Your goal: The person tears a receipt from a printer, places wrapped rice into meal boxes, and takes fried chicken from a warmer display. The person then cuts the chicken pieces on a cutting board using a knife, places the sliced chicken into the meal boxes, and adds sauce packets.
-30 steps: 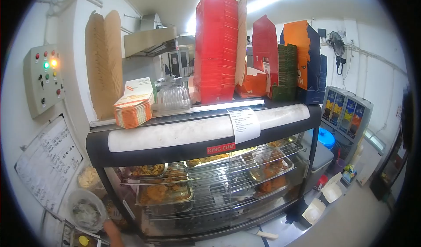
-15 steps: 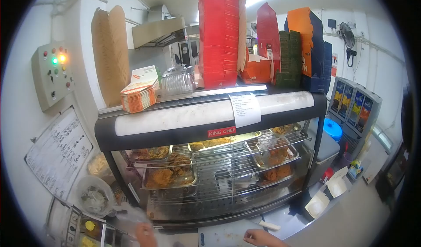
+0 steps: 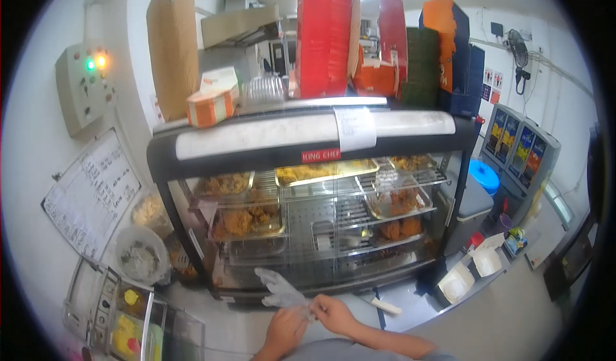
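Observation:
A clear plastic glove (image 3: 280, 288) is held up in front of the glass food warmer (image 3: 321, 156), its fingers pointing up and to the left. My left hand (image 3: 287, 329) is closed on the glove's lower end. Right beside it, my right hand (image 3: 332, 314) pinches the same end of the glove. Behind the glass, metal trays of fried food (image 3: 240, 223) rest on wire racks. Below my hands is the pale counter, partly covered by my forearms.
At the left stand a plastic-lined tub (image 3: 142, 258) and containers with yellow contents (image 3: 128, 335). Stacked red boxes (image 3: 324, 40) top the warmer. A white-handled tool (image 3: 387, 306) and open white boxes (image 3: 457, 283) lie at the right. A whiteboard (image 3: 96, 191) hangs left.
The left hand has moved right from near the tub with the clear plastic, and both hands have come together on the glove. The view has shifted, so the warmer appears higher.

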{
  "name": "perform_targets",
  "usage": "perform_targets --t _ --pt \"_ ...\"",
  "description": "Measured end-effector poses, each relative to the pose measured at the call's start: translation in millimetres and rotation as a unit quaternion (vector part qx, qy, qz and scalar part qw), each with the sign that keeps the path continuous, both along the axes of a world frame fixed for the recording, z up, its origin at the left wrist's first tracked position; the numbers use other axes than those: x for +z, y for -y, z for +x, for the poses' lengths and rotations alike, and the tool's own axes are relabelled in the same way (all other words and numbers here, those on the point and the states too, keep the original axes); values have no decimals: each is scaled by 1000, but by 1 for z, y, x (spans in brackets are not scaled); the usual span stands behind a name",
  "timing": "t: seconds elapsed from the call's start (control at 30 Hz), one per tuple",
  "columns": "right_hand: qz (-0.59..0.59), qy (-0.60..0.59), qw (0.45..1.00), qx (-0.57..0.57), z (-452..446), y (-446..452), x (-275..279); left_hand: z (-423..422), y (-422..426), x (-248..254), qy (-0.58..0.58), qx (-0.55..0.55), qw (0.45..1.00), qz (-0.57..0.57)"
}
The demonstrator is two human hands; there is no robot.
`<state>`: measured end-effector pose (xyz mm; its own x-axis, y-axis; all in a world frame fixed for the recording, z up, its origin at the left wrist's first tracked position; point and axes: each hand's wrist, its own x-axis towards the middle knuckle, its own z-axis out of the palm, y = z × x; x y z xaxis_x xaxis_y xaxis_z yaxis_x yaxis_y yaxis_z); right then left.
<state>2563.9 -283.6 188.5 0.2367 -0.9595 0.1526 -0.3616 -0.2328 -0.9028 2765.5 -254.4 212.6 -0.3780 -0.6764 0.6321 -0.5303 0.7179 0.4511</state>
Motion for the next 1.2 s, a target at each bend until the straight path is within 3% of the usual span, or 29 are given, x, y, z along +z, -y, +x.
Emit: perform_targets --t 0.07,0.23,0.4,0.63,0.77,0.9,0.97,1.1,1.2 --pt "75 23 995 -56 -6 -7 25 5 0 -16 28 41 998 31" --pt "61 204 971 -106 -17 -5 26 -8 -12 16 -17 20 999 42" --pt "106 283 952 -55 -18 -13 27 -20 -25 38 -81 8 995 59" --pt "120 339 933 25 -3 -31 25 -24 -21 27 -65 18 997 42" --pt "125 275 953 -32 -2 -39 25 -24 -31 25 -58 55 992 94" --pt "145 215 963 -72 -7 -33 -17 -26 -39 24 -66 65 981 173" --pt "140 174 972 -70 -11 -32 -33 -25 -39 19 -32 9 991 130" --pt "94 52 993 -47 -10 -37 -10 -26 -38 16 -5 8 994 112" --pt "77 0 997 -22 -8 -43 1 -29 -39 10 -63 -4 976 210"
